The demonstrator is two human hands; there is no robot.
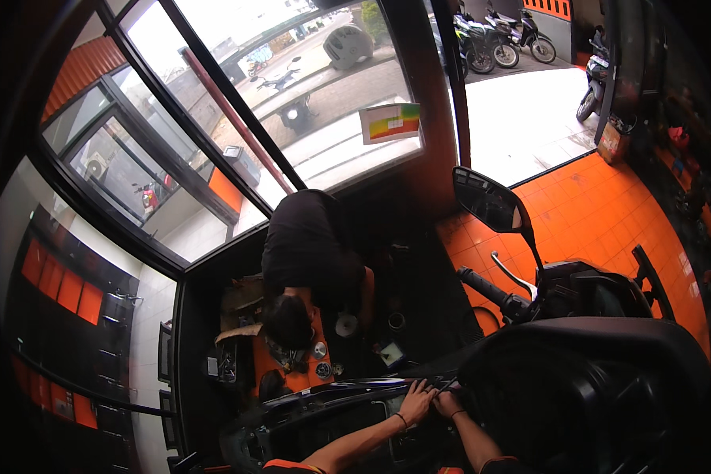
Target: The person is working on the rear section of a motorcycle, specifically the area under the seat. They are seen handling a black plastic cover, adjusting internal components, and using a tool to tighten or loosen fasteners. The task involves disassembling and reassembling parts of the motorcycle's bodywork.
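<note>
Forearms (363, 444) are hanging over the motorcycle (529, 371), left hand (417, 401) half-open, right hand (449, 404) curled, holds unclear, seemingly fiddling with its bodywork (371, 385), next needing steady control.

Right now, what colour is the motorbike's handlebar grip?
Handlebar grip: black; shows best in the head view.

From my end I've got glossy orange square-tiled flooring (577, 213), big black-framed glass windows (312, 99) and daylight blowing out the pale tiled ground (521, 114) outside.
</note>
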